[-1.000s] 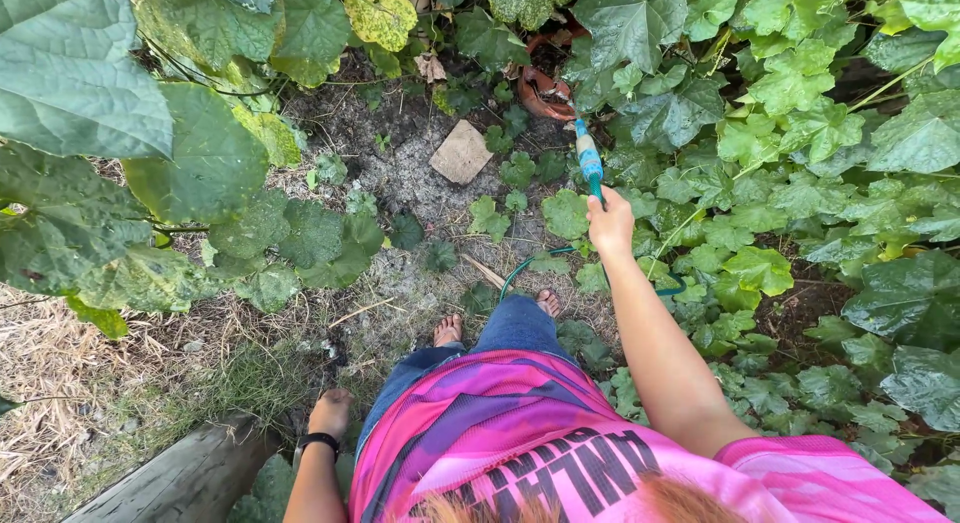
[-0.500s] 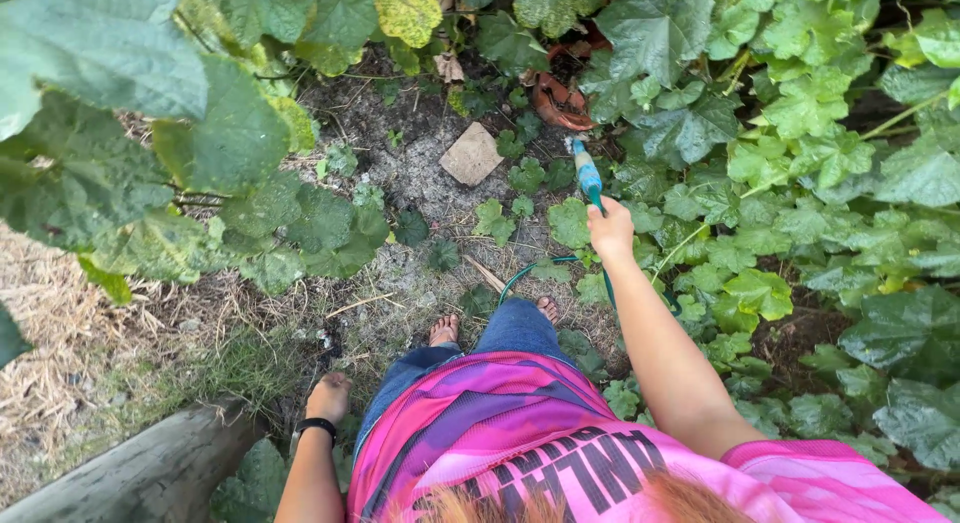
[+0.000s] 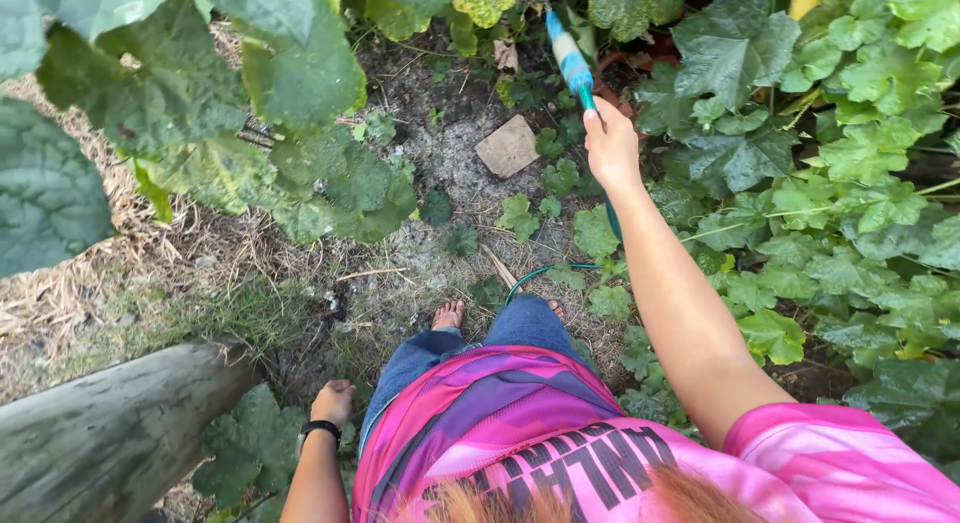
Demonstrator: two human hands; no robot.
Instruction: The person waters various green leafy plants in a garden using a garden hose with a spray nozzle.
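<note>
Overhead, right hand fingers clamp the hose nozzle; left hand fingers curled together.

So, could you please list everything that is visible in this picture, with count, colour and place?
hose nozzle: one, blue and white, top centre, in the right hand
hose: one, green, on the ground by the feet
flat stone: one, tan, on bare soil at centre
leafy vines: many, green, right side and top left
dry straw: patch, pale brown, left
log: one, grey-green, bottom left
wristband: one, black, left wrist
shirt: one, pink and purple
jeans: blue
bare feet: two
right hand: raised, gripping the nozzle
left hand: closed, empty, beside the log
</note>
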